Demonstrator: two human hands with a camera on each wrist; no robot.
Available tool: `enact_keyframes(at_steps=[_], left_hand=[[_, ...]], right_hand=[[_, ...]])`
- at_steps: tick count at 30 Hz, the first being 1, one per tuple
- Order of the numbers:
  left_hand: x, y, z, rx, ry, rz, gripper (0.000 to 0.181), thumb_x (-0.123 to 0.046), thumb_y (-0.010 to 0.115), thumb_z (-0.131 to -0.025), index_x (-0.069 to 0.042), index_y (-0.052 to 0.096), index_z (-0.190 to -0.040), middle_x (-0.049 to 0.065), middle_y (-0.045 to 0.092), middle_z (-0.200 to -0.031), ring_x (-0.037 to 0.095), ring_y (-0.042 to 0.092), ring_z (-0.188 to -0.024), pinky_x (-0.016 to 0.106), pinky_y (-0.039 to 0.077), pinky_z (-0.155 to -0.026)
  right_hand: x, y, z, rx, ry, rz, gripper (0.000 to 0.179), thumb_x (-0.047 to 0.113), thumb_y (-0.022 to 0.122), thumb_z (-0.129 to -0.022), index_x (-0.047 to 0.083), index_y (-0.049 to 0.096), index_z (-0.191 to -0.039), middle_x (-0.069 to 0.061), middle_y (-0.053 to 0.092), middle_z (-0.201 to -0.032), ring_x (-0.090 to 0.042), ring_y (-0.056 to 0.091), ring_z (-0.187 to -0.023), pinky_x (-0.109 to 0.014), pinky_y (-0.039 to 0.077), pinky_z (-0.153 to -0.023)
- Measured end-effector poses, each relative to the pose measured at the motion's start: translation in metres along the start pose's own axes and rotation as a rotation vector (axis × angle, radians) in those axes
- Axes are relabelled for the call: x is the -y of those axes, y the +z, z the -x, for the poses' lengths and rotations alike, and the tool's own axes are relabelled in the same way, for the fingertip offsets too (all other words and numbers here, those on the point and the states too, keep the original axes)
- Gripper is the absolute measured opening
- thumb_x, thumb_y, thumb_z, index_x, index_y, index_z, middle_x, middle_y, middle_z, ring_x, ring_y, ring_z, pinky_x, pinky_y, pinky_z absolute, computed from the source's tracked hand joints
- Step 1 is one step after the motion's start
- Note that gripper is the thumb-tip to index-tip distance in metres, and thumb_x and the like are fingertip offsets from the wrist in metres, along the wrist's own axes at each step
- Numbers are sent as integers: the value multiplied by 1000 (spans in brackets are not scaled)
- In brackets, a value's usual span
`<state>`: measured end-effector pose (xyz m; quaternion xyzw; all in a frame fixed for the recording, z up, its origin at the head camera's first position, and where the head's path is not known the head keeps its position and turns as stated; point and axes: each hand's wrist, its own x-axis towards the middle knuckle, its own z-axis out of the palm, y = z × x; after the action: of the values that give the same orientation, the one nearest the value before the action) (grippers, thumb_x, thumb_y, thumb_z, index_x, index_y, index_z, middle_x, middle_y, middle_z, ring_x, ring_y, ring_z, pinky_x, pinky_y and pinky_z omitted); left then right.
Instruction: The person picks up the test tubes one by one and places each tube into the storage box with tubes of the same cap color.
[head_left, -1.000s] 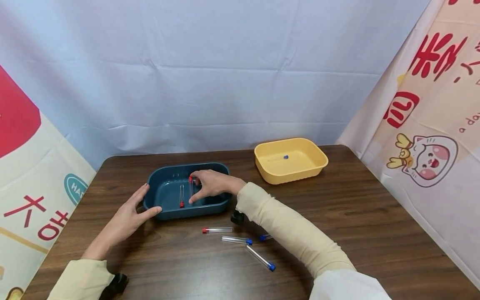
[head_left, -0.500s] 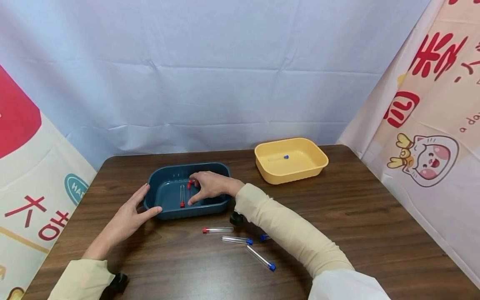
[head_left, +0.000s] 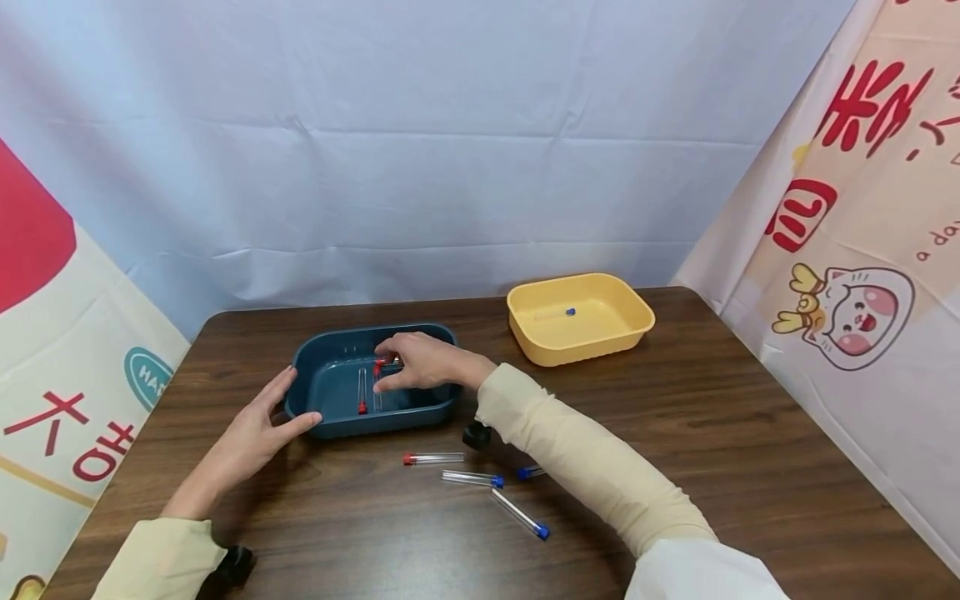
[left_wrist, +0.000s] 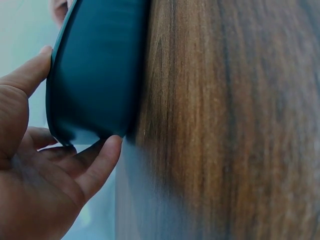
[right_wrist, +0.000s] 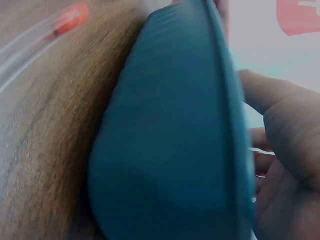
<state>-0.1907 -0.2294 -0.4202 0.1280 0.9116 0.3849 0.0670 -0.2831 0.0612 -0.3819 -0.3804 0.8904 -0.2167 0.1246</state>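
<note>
My left hand (head_left: 258, 429) grips the left end of a dark blue plastic basin (head_left: 375, 423), thumb at the near rim and fingers along the outer wall. In the left wrist view its fingers (left_wrist: 102, 167) press that wall. Inside the basin a red-capped clear test tube (head_left: 362, 392) lies lengthwise. Over the basin's right half, my right hand (head_left: 427, 362) hovers with thumb and fingers spread apart. A second red-capped test tube (head_left: 377, 398) lies just below its thumb. Another red cap (head_left: 390, 362) shows beneath its fingers, the rest hidden.
On the table (head_left: 712, 450) lie a red-capped test tube (head_left: 435, 458), two blue-capped test tubes (head_left: 471, 478) and a further blue cap (head_left: 525, 472), partly behind my right sleeve. A yellow basin (head_left: 577, 354) at the back right holds one blue-capped tube (head_left: 558, 313).
The right hand has let go of a red-capped test tube, which now lies in the blue basin, and its thumb has lifted slightly. The left hand stays at the basin's left end.
</note>
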Motion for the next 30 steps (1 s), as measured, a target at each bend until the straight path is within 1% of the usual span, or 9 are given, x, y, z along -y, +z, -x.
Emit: enact_keyframes(at_steps=[2,5,9,13,18,23,25,30], left_hand=[[0,0,0,1,2,2,97,-44,67,-101,1,9,-165,28,8,-169,56,28,-146,66,35,-112],[0,0,0,0,8,3,97,-44,67,-101,0,9,-165,28,8,-169,55,28,-146,66,35,-112],[0,-1,1,-2,22,3,97,-44,67,-101,0,9,-165,28,8,-169,56,30,-145,65,36,-111],[1,-2,2,-2,32,10,96,-44,67,-101,0,10,-165,28,8,-169,56,31,-144,65,36,-111],[2,-1,3,-2,29,4,97,-44,67,-101,0,9,-165,28,8,-169,56,31,-144,65,37,-110],[3,-1,3,-3,39,2,96,-43,67,-101,0,9,-165,28,8,-169,56,30,-145,65,37,-110],[3,-1,3,-3,41,2,96,-43,67,-101,1,9,-165,28,8,-169,56,30,-145,66,37,-110],[2,-1,3,-2,40,-3,96,-43,67,-101,1,10,-164,29,9,-169,56,30,-144,65,37,-110]], right_hand=[[2,-4,4,-21,-11,-17,65,37,71,-99,-1,53,-148,-14,62,-135,-26,60,-119,-29,51,-96],[6,-9,12,-58,-11,-22,59,34,70,-101,1,55,-147,-14,63,-134,-24,60,-116,-28,50,-94],[11,-15,22,-109,-10,-7,51,33,68,-102,5,59,-144,-11,64,-133,-19,59,-113,-25,51,-91],[15,-19,32,-151,-29,-14,45,29,68,-103,6,63,-140,-11,66,-129,-19,62,-108,-24,52,-87],[18,-21,45,-196,-51,-12,42,28,68,-103,6,65,-137,-10,68,-126,-19,63,-104,-22,51,-84],[20,-23,61,-246,-74,-4,37,27,69,-102,7,68,-134,-5,70,-117,-12,62,-98,-22,52,-82],[21,-24,67,-263,-82,-16,36,25,69,-102,7,68,-133,-4,70,-116,-10,62,-97,-22,53,-82],[25,-26,85,-289,-92,-28,34,24,70,-102,8,69,-131,-1,70,-111,-8,59,-90,-23,54,-77]])
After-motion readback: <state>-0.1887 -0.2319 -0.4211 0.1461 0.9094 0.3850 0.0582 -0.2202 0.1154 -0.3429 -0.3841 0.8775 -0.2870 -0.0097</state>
